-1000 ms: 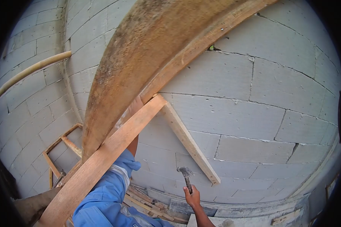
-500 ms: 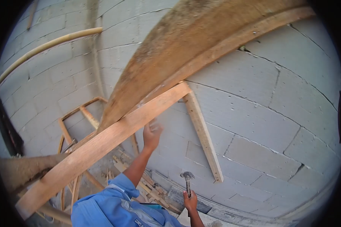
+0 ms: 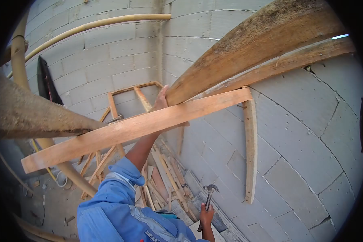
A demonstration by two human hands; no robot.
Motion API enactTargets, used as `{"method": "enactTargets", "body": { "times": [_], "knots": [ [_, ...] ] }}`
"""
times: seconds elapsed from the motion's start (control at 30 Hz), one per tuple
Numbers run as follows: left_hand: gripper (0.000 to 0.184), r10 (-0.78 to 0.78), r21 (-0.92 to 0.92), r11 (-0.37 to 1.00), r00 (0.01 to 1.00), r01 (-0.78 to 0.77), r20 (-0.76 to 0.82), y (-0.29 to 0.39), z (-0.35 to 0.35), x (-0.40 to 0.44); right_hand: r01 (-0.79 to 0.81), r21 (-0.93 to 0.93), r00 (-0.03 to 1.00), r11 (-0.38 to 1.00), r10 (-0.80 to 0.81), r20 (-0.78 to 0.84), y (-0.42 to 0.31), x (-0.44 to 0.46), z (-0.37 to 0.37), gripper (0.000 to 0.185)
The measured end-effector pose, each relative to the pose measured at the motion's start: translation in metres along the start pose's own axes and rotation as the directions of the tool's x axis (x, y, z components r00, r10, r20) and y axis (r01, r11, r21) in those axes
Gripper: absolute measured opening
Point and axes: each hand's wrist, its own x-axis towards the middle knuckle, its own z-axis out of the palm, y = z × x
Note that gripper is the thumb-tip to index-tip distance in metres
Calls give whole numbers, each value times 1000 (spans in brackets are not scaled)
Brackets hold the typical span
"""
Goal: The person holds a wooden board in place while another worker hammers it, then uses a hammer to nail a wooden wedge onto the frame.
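My left hand is behind a pale wooden plank, gripping it near the middle. Its fingers show above the plank's upper edge, close to the end of a thick, weathered beam; the palm is hidden. The plank slants up to the right, and a narrower wooden piece hangs from its right end, with a nail sticking out near the joint. Low in the view, my right hand is closed around the handle of a claw hammer, head up.
Another thick timber comes in from the left, touching the plank. Wooden framing stands below, near scrap wood. A grey block wall rises on the right. A bamboo pole crosses the far corner.
My left hand has gone from below the plank up to its upper edge. The view has shifted, and the plank looks less steep. The hammer stays in my right hand.
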Motion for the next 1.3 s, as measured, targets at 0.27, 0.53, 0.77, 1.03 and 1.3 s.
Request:
{"method": "enactTargets", "body": {
  "times": [0.27, 0.53, 0.77, 1.03, 1.3],
  "knots": [
    [173, -33, 412, 911, 993, -16, 113, 58, -25, -11, -52, -10, 955, 999, 53, 290, 8, -32, 21, 40],
    [168, -113, 46, 993, 978, 106, 178, 97, -11, -4, -27, -64, 914, 998, 50, 403, -1, -41, 32, 39],
    [150, 12, 447, 887, 972, -118, 233, 87, -34, -24, -98, 48, 868, 994, 62, 493, -6, -30, 64, 35],
    [72, -227, -346, 934, 888, 83, -399, -16, -31, 8, 46, 63, 885, 997, -70, 460, -38, -43, 44, 37],
    [52, -450, -649, 753, 803, 106, -390, -5, 3, 65, -2, -46, 955, 999, 15, 295, -22, -41, 3, 41]
  ]
}}
